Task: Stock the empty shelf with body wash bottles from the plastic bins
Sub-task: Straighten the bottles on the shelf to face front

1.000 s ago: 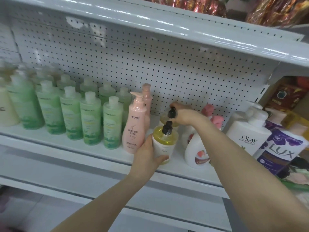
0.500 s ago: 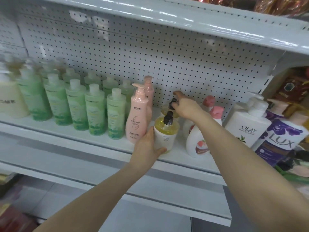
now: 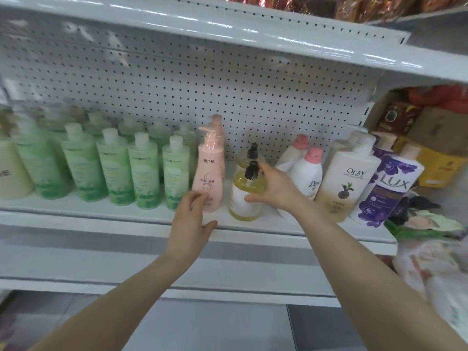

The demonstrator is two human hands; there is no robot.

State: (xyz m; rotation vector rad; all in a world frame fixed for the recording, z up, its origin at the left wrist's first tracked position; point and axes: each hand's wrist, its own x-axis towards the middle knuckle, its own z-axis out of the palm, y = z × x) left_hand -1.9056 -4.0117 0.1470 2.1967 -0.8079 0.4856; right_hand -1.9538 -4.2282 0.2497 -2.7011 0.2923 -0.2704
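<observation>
My left hand (image 3: pixel 188 224) has let go of the round clear-yellow plastic pump bottle (image 3: pixel 244 198), fingers loosely apart beside the pink pump bottle (image 3: pixel 209 178). The right hand (image 3: pixel 276 190) dropped from the rear pump and now grips it, upright on the white shelf (image 3: pixel 101 214).

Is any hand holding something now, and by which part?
The right hand grips the front yellow pump bottle round its shoulder, below the black pump. The left hand holds nothing and is relaxed near the pink bottle.
</observation>
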